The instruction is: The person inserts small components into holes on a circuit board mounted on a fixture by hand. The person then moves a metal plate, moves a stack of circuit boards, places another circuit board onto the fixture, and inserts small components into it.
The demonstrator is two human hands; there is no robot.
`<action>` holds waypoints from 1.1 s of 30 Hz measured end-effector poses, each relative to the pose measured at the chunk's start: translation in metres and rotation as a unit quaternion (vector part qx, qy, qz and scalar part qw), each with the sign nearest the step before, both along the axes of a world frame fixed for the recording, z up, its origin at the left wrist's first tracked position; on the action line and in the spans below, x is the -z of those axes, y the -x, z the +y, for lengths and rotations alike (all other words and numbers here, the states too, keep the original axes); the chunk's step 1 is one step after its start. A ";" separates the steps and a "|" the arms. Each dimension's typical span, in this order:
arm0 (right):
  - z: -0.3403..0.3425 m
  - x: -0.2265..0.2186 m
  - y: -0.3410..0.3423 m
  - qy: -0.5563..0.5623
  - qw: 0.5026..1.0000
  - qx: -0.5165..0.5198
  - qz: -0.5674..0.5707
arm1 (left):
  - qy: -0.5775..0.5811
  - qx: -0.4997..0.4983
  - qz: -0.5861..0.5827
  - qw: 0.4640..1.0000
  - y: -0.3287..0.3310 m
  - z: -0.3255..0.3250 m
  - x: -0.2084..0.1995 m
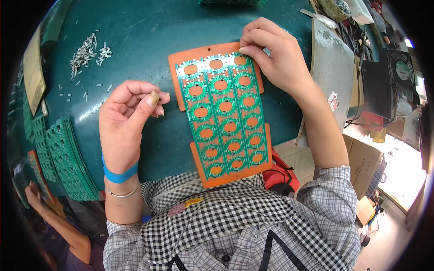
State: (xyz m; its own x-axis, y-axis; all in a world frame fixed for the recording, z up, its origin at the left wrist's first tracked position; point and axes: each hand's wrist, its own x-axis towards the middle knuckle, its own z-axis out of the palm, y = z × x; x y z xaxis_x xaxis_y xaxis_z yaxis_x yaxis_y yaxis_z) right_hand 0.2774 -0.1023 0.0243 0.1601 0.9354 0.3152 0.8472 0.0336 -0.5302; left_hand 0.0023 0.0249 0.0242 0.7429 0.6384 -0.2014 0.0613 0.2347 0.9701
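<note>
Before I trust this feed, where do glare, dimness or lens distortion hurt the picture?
Head view: glare streaks the green tabletop beside the left hand; the bright area at far right is washed out; a co-worker's hand at far left is dim; edges bow toward the black rim; the green panel reads fairly clearly.

Left fingers [140, 86]: anything between tips too small to tell
Orange board [194, 53]: corner hidden by right fingers [262, 38]
Green thing [233, 2]: cut off beyond fingers

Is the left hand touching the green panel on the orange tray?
Apart: the head view shows tabletop and orange tray between the left hand and green panel.
</note>
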 end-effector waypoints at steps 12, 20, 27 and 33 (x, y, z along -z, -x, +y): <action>0.002 0.003 0.001 -0.016 0.999 -0.001 -0.041 | -0.026 -0.009 -0.019 0.999 0.001 0.002 0.004; 0.004 0.006 -0.001 -0.044 0.996 -0.038 -0.065 | 0.021 -0.049 -0.017 0.998 -0.001 -0.003 -0.003; 0.002 -0.026 0.016 0.002 0.998 -0.034 0.049 | 0.079 -0.028 -0.047 0.995 -0.006 -0.007 -0.005; 0.002 -0.043 0.085 -0.076 0.987 -0.127 0.065 | 0.156 -0.036 -0.099 0.982 -0.010 -0.034 -0.015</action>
State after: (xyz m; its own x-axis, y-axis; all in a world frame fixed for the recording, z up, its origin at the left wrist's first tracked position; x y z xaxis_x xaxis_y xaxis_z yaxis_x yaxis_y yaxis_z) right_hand 0.1923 -0.1007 0.0675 -0.0255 0.8938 0.4478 0.7256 0.3247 -0.6068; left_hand 0.0128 -0.0089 0.0395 0.7422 0.6213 -0.2511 -0.1499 0.5191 0.8415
